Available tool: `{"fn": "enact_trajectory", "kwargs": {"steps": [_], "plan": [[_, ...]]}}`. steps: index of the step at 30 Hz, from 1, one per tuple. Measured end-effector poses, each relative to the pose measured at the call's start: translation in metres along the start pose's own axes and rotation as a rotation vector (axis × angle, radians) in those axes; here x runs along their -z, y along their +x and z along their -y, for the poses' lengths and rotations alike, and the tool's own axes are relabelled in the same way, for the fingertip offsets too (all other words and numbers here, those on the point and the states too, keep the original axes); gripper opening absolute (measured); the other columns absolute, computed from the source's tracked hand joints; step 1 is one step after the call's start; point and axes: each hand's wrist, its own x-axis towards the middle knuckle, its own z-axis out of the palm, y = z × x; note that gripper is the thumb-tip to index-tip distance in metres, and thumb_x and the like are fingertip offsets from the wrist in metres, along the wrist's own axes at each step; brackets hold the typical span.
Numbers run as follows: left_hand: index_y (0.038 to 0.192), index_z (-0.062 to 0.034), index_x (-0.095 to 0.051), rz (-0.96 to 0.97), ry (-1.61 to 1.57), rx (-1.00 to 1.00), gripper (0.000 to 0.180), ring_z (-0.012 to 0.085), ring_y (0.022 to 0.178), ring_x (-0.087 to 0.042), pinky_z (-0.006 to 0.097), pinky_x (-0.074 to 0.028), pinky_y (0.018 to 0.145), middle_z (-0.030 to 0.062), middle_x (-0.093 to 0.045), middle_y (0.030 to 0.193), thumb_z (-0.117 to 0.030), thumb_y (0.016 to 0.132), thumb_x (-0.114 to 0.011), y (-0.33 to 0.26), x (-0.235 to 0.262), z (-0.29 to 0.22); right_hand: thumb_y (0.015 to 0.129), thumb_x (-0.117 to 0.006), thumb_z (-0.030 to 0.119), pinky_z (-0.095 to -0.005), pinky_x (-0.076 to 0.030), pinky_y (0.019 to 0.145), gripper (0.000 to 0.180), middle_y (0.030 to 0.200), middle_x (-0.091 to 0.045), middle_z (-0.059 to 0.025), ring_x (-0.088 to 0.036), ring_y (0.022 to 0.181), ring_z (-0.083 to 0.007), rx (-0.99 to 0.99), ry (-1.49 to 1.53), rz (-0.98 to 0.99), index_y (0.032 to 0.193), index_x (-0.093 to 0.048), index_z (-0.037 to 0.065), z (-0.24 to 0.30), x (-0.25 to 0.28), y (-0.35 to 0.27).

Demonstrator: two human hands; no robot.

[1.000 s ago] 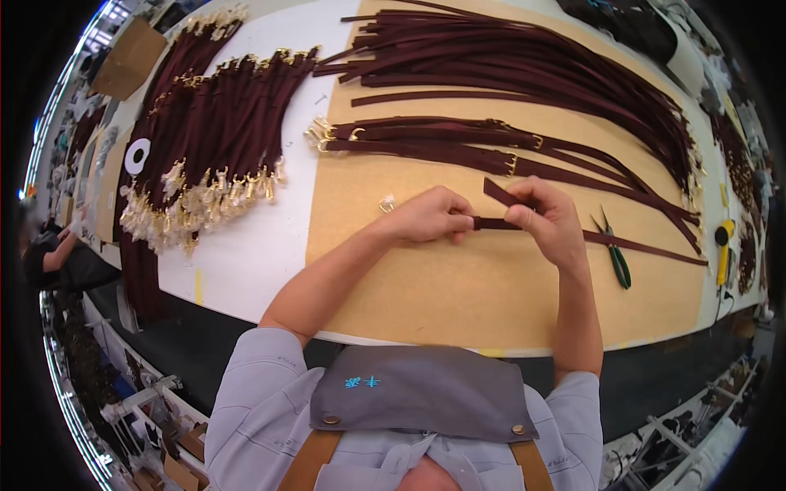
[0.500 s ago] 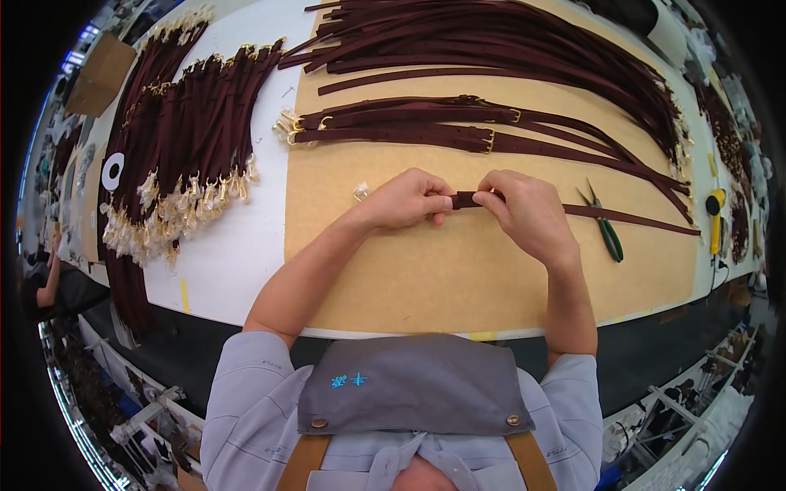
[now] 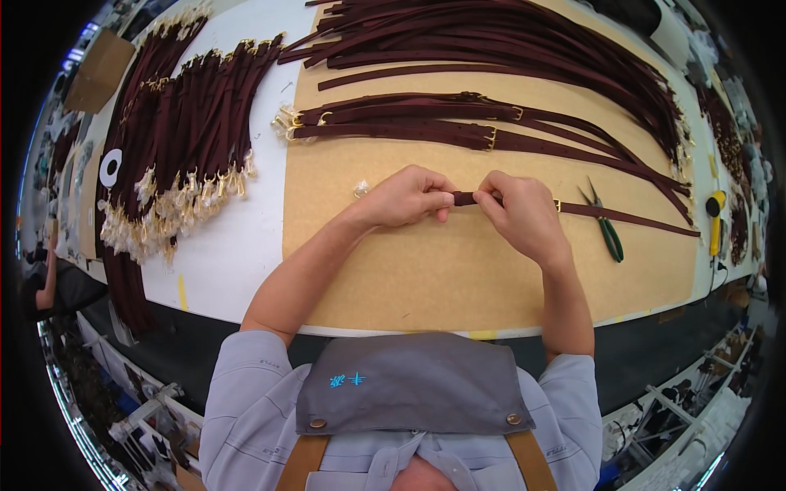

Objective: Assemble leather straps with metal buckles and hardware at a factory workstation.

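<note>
A dark maroon strap point(image 3: 634, 216) stretches from between my hands toward the right side of the table. My left hand point(image 3: 412, 196) pinches it at one spot, and my right hand point(image 3: 522, 211) grips it a short way along, with a small piece of strap showing between them. Just right of the right hand, a gold buckle point(image 3: 557, 205) sits on the strap. A plastic-wrapped metal clasp point(image 3: 361, 189) lies by my left wrist. Green-handled pliers point(image 3: 606, 229) rest with their jaws across the strap.
Several buckled straps point(image 3: 393, 131) lie beyond my hands, with a thick bundle of straps point(image 3: 491, 41) behind. At left hangs a row of straps with wrapped gold clasps point(image 3: 196, 123), beside a white tape roll point(image 3: 110, 169). A yellow-and-black tool point(image 3: 715, 214) lies far right.
My right hand has shifted slightly, and the gold buckle now shows beside it. Both hands keep their hold on the strap.
</note>
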Motion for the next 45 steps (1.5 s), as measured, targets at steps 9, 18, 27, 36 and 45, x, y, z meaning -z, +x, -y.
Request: {"fn": "enact_trajectory", "kwargs": {"steps": [9,18,27,36,45], "plan": [[0.107,-0.0008,-0.064,-0.006,0.022,0.007,0.021,0.0004,0.047,-0.038,0.018,-0.028,0.041,-0.0020,-0.063,0.073,-0.016,0.096,-0.056,0.000,-0.003,0.002,0.083,-0.065,0.017,-0.0364,-0.043,0.050,0.015,0.059,-0.060,-0.0125,-0.058,0.051,-0.0259,0.078,0.021,0.003,0.079,-0.064,0.002,-0.010,-0.008,-0.002],[0.108,-0.0016,-0.064,-0.012,-0.010,0.038,0.021,0.0005,0.047,-0.038,0.019,-0.028,0.041,-0.0018,-0.064,0.074,-0.016,0.096,-0.056,-0.004,-0.004,0.003,0.082,-0.065,0.014,-0.0326,-0.038,0.047,0.015,0.053,-0.054,-0.0118,-0.050,0.045,-0.0184,0.027,0.161,-0.026,0.078,-0.064,0.000,-0.005,-0.007,-0.003],[0.105,-0.0012,-0.065,-0.013,-0.025,0.038,0.019,0.0008,0.048,-0.038,0.019,-0.029,0.043,-0.0014,-0.063,0.074,-0.016,0.096,-0.056,0.006,-0.001,-0.006,0.082,-0.063,0.016,-0.0385,-0.046,0.056,0.016,0.060,-0.060,-0.0162,-0.061,0.056,-0.0309,-0.072,0.242,0.046,0.080,-0.066,0.000,-0.013,-0.003,0.006],[0.097,0.0015,-0.066,-0.065,0.099,-0.112,0.022,0.0092,0.073,-0.060,0.027,-0.048,0.070,0.0033,-0.067,0.075,-0.016,0.090,-0.055,-0.001,-0.003,0.006,0.082,-0.063,0.014,-0.0338,-0.041,0.048,0.021,0.054,-0.054,-0.0119,-0.056,0.049,-0.0179,-0.053,0.345,0.070,0.071,-0.060,-0.003,-0.018,-0.022,0.013],[0.085,-0.0019,-0.065,-0.091,0.093,-0.159,0.015,0.0071,0.064,-0.056,0.025,-0.043,0.060,-0.0007,-0.064,0.069,-0.013,0.087,-0.056,-0.006,-0.011,0.012,0.080,-0.067,0.005,-0.0298,-0.041,0.050,0.012,0.059,-0.058,-0.0100,-0.051,0.050,-0.0151,0.071,0.257,-0.074,0.077,-0.061,-0.005,0.003,-0.014,-0.004]]}}
